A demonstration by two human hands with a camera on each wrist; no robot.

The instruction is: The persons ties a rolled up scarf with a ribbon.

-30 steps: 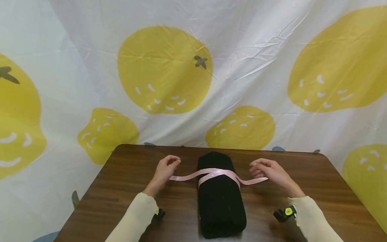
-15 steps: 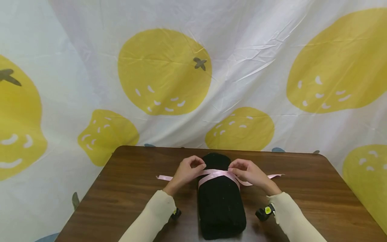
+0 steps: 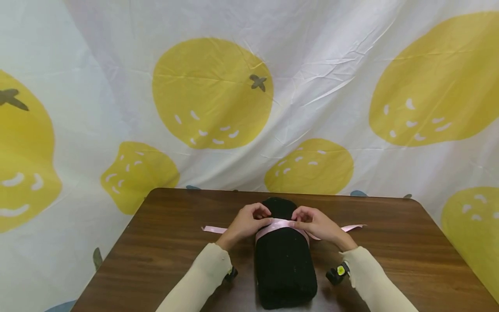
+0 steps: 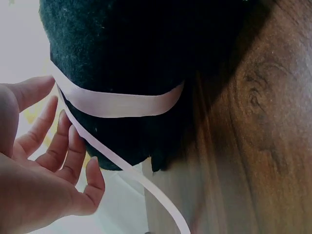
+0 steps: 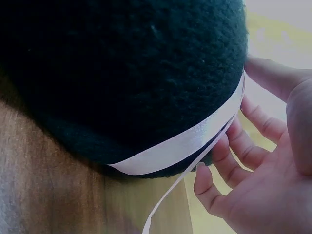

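Note:
A pink satin ribbon [image 3: 280,223] wraps and crosses over a black, fuzzy, long bundle [image 3: 285,271] that lies on the wooden table. My left hand [image 3: 247,222] is at the left of the crossing, thumb and curled fingers pinching the ribbon there. From the right, my right hand [image 3: 317,223] pinches it in the same way, with its thumb on the band. The left wrist view shows the thumb [image 4: 36,91] against the band and a loose ribbon end hanging past the other fingers. In the right wrist view, the ribbon [image 5: 180,151] passes the fingertips; the pinch points are partly hidden.
The brown wooden table [image 3: 175,242] extends on both sides of the bundle. Loose ribbon ends stick out beyond each hand. A white curtain [image 3: 312,86] with yellow fruit prints hangs behind the table's back edge.
Both hands have moved inward from beside the ribbon's ends to its crossing on the bundle. The loose ends now lie farther out. The bundle stays in place.

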